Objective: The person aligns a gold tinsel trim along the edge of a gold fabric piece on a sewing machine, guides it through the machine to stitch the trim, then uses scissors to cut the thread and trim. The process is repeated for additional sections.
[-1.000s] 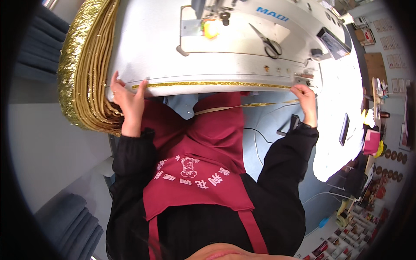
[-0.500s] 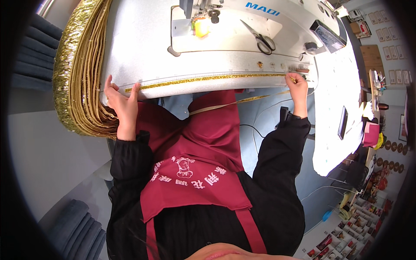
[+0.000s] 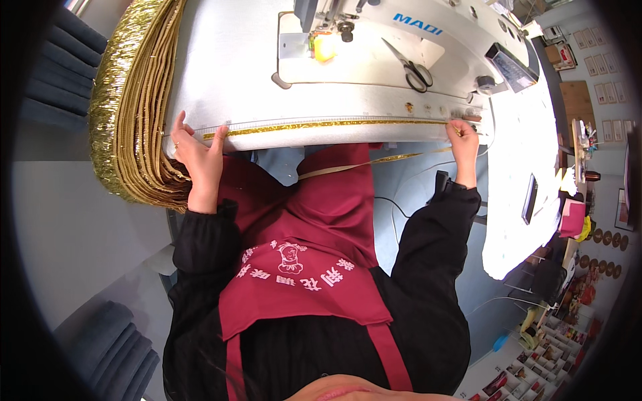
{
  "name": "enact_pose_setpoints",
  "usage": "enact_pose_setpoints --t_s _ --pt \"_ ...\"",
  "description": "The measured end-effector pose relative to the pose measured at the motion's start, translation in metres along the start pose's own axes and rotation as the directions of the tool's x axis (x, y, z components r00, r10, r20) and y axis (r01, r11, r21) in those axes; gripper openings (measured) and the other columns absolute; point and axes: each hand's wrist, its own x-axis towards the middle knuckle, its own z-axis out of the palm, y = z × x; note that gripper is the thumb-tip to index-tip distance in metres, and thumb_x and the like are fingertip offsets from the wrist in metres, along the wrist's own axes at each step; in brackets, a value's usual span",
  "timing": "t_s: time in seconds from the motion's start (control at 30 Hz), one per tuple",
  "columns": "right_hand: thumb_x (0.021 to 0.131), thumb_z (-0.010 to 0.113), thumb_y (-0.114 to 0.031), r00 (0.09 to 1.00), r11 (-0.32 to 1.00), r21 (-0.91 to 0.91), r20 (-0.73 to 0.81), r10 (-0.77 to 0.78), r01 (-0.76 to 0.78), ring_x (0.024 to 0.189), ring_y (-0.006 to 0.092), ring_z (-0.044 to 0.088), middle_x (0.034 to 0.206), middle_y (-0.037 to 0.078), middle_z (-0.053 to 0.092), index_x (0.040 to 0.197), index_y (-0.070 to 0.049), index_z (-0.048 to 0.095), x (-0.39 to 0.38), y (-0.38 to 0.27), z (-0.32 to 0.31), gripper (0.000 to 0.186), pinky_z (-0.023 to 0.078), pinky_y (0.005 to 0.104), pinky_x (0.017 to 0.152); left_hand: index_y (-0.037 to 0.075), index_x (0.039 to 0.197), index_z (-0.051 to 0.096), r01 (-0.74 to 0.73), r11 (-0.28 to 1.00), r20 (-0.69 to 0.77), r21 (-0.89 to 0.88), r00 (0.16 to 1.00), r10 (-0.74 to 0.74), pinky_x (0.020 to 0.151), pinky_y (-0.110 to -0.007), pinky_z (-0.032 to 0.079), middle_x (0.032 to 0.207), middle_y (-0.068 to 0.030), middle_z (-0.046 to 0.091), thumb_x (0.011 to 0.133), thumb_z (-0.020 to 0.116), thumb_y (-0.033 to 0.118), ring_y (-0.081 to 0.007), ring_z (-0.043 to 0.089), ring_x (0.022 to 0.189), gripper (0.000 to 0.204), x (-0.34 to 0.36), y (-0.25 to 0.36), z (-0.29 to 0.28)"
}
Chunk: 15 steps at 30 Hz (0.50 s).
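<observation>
A narrow glittery gold ribbon (image 3: 334,124) is stretched straight along the front edge of the white sewing table (image 3: 247,100), beside a printed measuring scale (image 3: 307,121). At its left end my left hand (image 3: 200,160) rests on the table edge, thumb near the ribbon's end and fingers spread apart. My right hand (image 3: 464,144) pinches the ribbon at the right end of the scale. From there the ribbon's loose length (image 3: 394,158) drops below the edge and runs back left across my red apron (image 3: 334,194).
A thick folded stack of gold sequined fabric (image 3: 144,113) hangs over the table's left side. Behind the ribbon stand a white sewing machine (image 3: 461,33) and black-handled scissors (image 3: 416,73). A dark phone-like object (image 3: 529,198) lies on a white surface at right.
The whole view has shifted slightly, so the table appears a little further right and lower. Both hands keep their places at the two ends of the stretched ribbon.
</observation>
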Motion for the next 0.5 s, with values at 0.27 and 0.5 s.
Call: enact_pose_setpoints --t_s 0.27,0.5 --pt "0.09 0.077 -0.015 0.987 0.983 -0.103 -0.033 -0.156 0.152 0.083 0.0136 0.07 0.09 0.01 0.078 0.105 -0.001 0.077 -0.013 -0.007 -0.009 0.021 0.055 0.0293 0.081 0.0 0.148 0.046 -0.098 0.994 -0.082 0.043 0.991 0.102 0.084 -0.042 0.046 0.107 -0.012 0.052 0.077 0.093 0.034 -0.0271 0.055 0.094 0.092 0.002 0.005 0.001" --pt "0.096 0.075 -0.013 0.999 0.999 0.008 0.02 -0.046 0.046 0.077 0.0059 0.056 0.086 -0.002 0.07 0.106 0.001 0.075 -0.036 0.007 -0.045 0.016 0.046 0.0228 0.07 0.0 0.147 0.044 -0.027 0.999 -0.059 -0.027 0.998 0.025 0.088 -0.047 0.043 0.111 -0.0161 0.056 0.077 0.092 0.033 -0.0327 0.057 0.101 0.092 -0.002 0.012 0.003"
